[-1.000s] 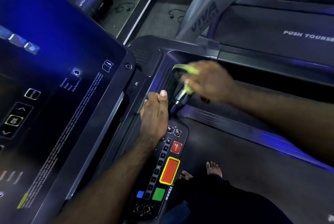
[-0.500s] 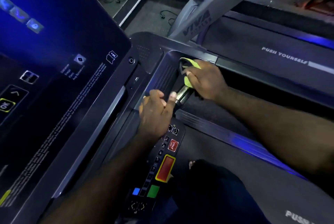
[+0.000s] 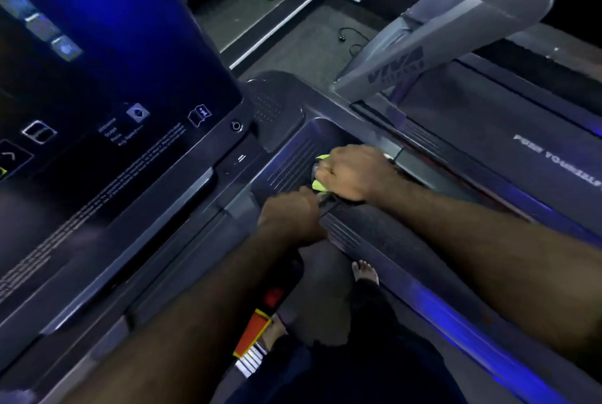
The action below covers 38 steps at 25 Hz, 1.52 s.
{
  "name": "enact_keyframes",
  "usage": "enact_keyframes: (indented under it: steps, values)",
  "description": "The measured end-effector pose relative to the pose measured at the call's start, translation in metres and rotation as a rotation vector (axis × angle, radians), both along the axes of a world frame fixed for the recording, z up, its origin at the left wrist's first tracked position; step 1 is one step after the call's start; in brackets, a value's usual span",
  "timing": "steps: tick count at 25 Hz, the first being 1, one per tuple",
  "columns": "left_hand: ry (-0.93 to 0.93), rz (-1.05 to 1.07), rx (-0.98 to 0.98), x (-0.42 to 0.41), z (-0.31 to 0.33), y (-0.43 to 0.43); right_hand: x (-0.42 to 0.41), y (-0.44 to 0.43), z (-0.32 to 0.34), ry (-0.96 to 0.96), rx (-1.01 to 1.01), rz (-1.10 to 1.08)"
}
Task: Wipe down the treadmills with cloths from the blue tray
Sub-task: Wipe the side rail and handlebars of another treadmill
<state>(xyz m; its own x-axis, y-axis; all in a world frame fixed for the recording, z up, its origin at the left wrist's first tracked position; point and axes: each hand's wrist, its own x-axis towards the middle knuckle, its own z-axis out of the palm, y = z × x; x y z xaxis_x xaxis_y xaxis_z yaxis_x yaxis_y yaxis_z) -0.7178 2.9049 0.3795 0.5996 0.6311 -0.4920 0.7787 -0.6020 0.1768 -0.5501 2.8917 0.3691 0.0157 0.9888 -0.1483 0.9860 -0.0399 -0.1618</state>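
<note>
Closing down over the handgrip, the right hand (image 3: 355,172) now covers nearly all of the yellow-green cloth (image 3: 320,185), which half a second ago stood up as a loose loop above the knuckles; only two small bits of it peek out at the fingers' left side, inside the recessed pocket of the treadmill console (image 3: 286,162). The shiny metal section of the grip that showed between the hands earlier is hidden, and the two hands sit closer, almost touching. The right fist is curled tight around the cloth, knuckles up, wrist straight, forearm running back to the lower right. The left hand (image 3: 291,214) lies just below it at the console's edge, back of the hand up and fingers bent downward; it is blurred, so I cannot tell whether it grips anything or only rests there. Its forearm now covers most of the button strip, leaving the red button (image 3: 252,333) with its yellow border showing. A bare foot (image 3: 366,271) stands on the belt below.
</note>
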Motion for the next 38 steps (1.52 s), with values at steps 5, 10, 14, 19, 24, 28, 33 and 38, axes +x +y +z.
enact_keyframes:
  steps: [5,10,14,19,24,28,33,38]
  values:
    - [0.017,0.212,-0.159,0.031,-0.007,0.015,0.031,-0.057,-0.029,0.264,0.427,0.075]
    - [0.117,0.427,-0.119,0.036,-0.01,0.007,0.033,-0.013,-0.027,0.113,0.33,0.18]
    - [0.141,0.434,-0.053,0.037,-0.008,0.005,0.067,-0.074,-0.034,0.221,0.321,0.312]
    - [0.063,0.302,0.043,0.023,0.012,-0.003,0.066,-0.018,-0.003,0.03,-0.064,0.428]
    - [-0.37,0.664,0.397,-0.039,0.029,-0.017,0.057,0.087,0.061,0.45,-0.142,0.599]
    - [-0.608,0.911,0.409,-0.038,0.014,-0.022,0.007,0.114,0.02,0.001,0.142,1.281]
    - [-0.607,0.859,0.391,-0.043,0.012,-0.021,-0.006,0.119,0.011,-0.304,0.109,1.824]
    - [-0.568,0.84,0.294,-0.045,0.01,-0.017,-0.037,0.121,0.03,-0.213,-0.062,1.527]
